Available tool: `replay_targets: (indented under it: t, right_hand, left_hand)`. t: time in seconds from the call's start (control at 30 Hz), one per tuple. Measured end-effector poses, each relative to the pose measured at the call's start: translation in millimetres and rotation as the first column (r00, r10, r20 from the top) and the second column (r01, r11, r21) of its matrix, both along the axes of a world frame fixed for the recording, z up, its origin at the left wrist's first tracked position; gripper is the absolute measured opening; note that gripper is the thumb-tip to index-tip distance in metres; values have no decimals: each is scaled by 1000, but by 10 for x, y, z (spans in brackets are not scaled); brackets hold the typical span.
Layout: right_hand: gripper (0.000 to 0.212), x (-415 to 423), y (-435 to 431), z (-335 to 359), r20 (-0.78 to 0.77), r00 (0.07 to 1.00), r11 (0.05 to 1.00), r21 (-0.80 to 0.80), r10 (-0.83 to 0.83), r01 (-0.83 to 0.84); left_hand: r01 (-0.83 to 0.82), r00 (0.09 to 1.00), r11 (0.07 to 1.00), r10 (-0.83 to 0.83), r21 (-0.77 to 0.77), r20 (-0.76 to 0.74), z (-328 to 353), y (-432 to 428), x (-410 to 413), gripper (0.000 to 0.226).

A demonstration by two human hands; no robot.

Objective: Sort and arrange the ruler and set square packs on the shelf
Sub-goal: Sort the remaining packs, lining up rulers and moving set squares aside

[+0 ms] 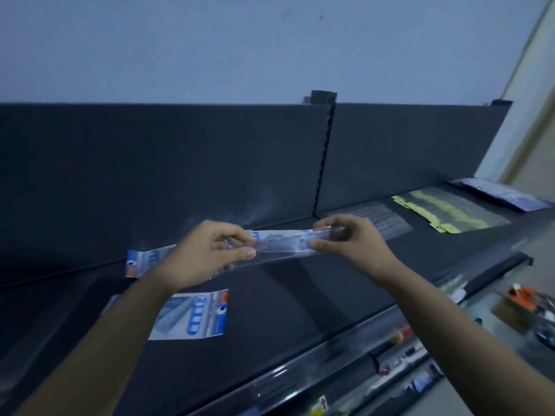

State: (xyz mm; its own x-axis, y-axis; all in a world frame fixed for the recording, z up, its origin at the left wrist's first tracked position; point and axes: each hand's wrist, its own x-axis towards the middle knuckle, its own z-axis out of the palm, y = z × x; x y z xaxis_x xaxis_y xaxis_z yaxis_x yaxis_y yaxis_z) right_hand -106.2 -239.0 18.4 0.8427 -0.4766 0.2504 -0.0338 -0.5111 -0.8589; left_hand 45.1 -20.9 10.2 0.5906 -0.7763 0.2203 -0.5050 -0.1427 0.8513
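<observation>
So both hands are holding one long clear ruler pack [282, 244] level across the middle of the frame, just above the dark shelf [300, 295]. The left hand [207, 253] is pinching it near its middle, fingers curled round the plastic, and the right hand [351, 241] is pinching the right end between thumb and fingertips. The pack's blue-and-white header is sticking out at centre left. A second pack [192, 316] is lying flat on the shelf in the lower centre-left. Over at the right, clear packs [375, 217], yellow-topped packs [444, 213] and blue-white packs [504, 193] are sitting in a row.
</observation>
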Motion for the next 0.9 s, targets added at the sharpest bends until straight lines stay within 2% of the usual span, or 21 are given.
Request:
replay_targets:
  t: [0.13,0.3,0.43,0.6,0.73,0.9]
  right_hand:
    - [24,-544,-792,-120,65,992,991,80,-110,105]
    - [32,-1051,-1722,-336,17,985,985,47,-169,168]
    - [33,-1177,-2302,-456,-41,983,983,33,-177,178]
    - [33,-1053,-2798,-575,-88,985,989,24,-146,149]
    - [31,-840,-3139,-643,-100,984,988,-54,-146,141]
    - [32,-519,-3485,-652,-159,980,965,-249,-121,79]
  left_hand:
    - [18,1000,1000,-18,-24,8,-30,-879,-401,14]
    - [21,1000,999,-22,49,20,-196,-1893,-855,16]
    - [-37,992,995,25,94,124,-305,-2427,-1019,16]
    - [-82,985,980,51,182,165,-347,-2896,-970,18]
    - [-33,986,946,-21,322,163,-337,-3298,-800,21]
    - [19,987,900,-86,435,135,-379,-3671,-582,23]
